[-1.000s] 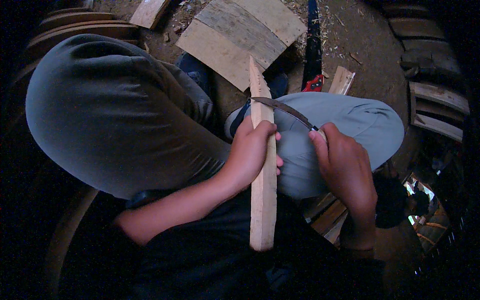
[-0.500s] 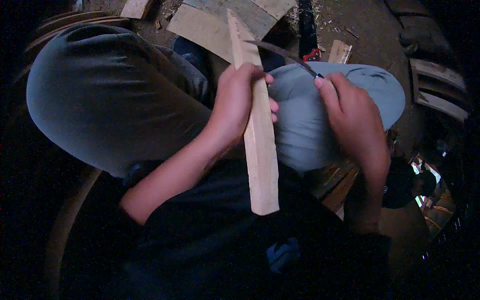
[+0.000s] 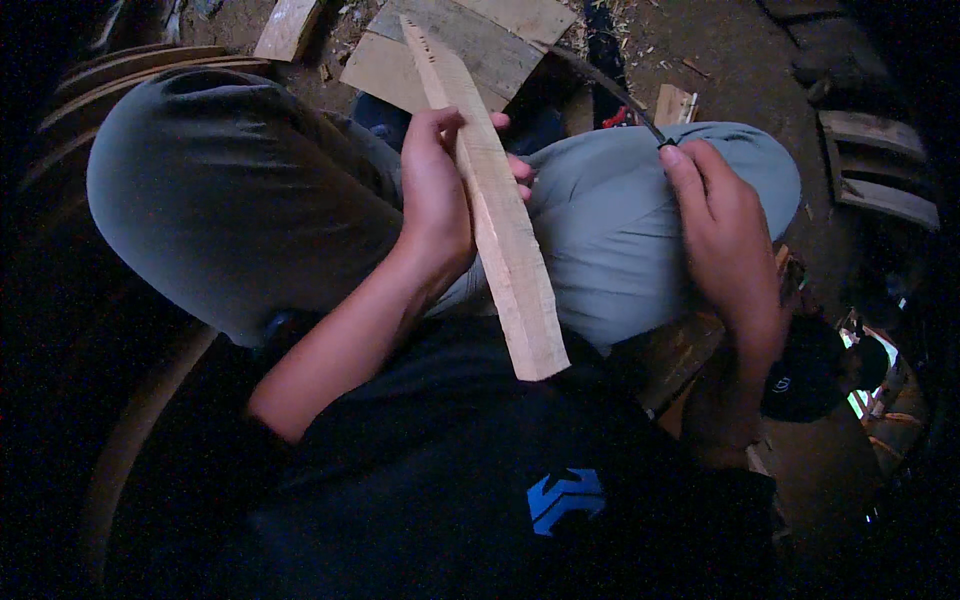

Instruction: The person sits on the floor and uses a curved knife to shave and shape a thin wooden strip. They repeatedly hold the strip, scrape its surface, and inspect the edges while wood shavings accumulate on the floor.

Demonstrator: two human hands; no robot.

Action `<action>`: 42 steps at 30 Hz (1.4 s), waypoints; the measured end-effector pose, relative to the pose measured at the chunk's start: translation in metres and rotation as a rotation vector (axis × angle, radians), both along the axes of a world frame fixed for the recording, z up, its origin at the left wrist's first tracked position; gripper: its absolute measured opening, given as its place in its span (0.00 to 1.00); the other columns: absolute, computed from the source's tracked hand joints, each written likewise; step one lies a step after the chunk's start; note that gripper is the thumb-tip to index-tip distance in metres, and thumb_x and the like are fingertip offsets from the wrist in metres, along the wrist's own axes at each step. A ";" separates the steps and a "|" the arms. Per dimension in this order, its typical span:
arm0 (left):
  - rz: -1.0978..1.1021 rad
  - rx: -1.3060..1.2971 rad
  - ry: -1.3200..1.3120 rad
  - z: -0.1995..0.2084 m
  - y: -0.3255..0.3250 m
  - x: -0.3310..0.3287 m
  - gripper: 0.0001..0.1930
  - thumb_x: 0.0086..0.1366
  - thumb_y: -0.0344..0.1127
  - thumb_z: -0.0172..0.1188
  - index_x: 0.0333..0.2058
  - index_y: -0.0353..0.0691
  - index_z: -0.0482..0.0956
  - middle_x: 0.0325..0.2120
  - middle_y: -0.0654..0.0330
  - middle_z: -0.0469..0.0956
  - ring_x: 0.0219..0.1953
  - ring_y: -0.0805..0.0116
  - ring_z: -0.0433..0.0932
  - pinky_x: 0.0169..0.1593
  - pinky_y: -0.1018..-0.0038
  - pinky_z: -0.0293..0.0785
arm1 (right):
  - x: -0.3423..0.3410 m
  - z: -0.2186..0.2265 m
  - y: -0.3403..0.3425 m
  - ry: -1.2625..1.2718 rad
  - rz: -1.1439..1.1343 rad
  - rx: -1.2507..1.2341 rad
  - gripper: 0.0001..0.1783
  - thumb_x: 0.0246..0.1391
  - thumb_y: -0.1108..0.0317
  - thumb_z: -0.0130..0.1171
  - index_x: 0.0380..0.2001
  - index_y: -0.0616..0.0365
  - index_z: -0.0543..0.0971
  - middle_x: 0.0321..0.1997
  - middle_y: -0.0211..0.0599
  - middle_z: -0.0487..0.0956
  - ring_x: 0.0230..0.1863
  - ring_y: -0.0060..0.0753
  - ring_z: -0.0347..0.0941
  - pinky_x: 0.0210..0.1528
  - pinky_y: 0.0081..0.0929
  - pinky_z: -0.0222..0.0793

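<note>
My left hand (image 3: pixel 437 195) is closed around a long, pale piece of wood (image 3: pixel 505 250), its thumb on the near side and fingertips showing past the far edge. The wood slants from upper left to lower right, and small notches mark its narrow, pointed far end. My right hand (image 3: pixel 728 220) grips the dark handle of a knife (image 3: pixel 625 98) above my right knee. The knife's long, thin blade looks curved and points up and left, apart from the wood.
Flat boards (image 3: pixel 450 45) lie on the ground beyond my knees, near scattered wood shavings. A wood offcut (image 3: pixel 287 28) rests at the upper left, and another small block (image 3: pixel 676 104) sits behind my right knee. Slatted wood (image 3: pixel 878 165) stands at the right. A person in a dark cap (image 3: pixel 805 375) is at lower right.
The blade has come off the wood, and my right hand has moved slightly right. My left hand has shifted left and tilted the wood further, its near end rising and swinging right.
</note>
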State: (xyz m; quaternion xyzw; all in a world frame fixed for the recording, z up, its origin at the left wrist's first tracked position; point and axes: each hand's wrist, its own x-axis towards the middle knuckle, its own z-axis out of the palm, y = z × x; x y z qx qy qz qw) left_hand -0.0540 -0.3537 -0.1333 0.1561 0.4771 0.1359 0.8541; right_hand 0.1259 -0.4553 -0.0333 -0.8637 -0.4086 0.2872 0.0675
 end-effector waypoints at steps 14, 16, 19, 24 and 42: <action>-0.013 0.104 -0.358 -0.005 -0.020 0.015 0.22 0.71 0.44 0.41 0.56 0.38 0.52 0.50 0.48 0.64 0.40 0.52 0.78 0.36 0.59 0.82 | -0.018 -0.025 -0.001 0.864 -0.506 0.102 0.18 0.57 0.53 0.56 0.35 0.56 0.65 0.36 0.43 0.78 0.25 0.22 0.73 0.20 0.22 0.69; -0.001 0.148 -0.301 -0.005 -0.022 0.019 0.23 0.72 0.47 0.39 0.55 0.35 0.56 0.51 0.49 0.67 0.41 0.54 0.78 0.38 0.58 0.82 | -0.024 -0.034 -0.004 1.030 -0.526 0.179 0.19 0.56 0.53 0.57 0.37 0.54 0.64 0.38 0.43 0.78 0.24 0.19 0.72 0.18 0.19 0.70; 0.003 0.158 -0.244 -0.006 -0.020 0.015 0.22 0.72 0.45 0.40 0.55 0.34 0.56 0.49 0.49 0.67 0.41 0.55 0.78 0.41 0.60 0.81 | -0.042 -0.036 -0.006 1.078 -0.667 0.195 0.19 0.55 0.54 0.59 0.37 0.54 0.64 0.40 0.41 0.77 0.28 0.23 0.73 0.24 0.25 0.74; 0.035 0.156 -0.222 -0.019 -0.019 0.020 0.22 0.71 0.46 0.41 0.54 0.34 0.56 0.47 0.49 0.67 0.40 0.55 0.78 0.42 0.64 0.80 | -0.055 -0.044 -0.025 1.236 -0.733 0.157 0.15 0.58 0.65 0.54 0.43 0.56 0.63 0.39 0.40 0.73 0.34 0.31 0.77 0.35 0.27 0.78; -0.257 0.077 0.003 -0.038 -0.032 0.019 0.19 0.65 0.40 0.48 0.52 0.39 0.62 0.41 0.57 0.75 0.34 0.66 0.78 0.38 0.70 0.74 | 0.012 -0.003 -0.005 1.030 -0.689 0.104 0.20 0.49 0.67 0.60 0.39 0.55 0.60 0.37 0.49 0.77 0.19 0.24 0.70 0.12 0.20 0.68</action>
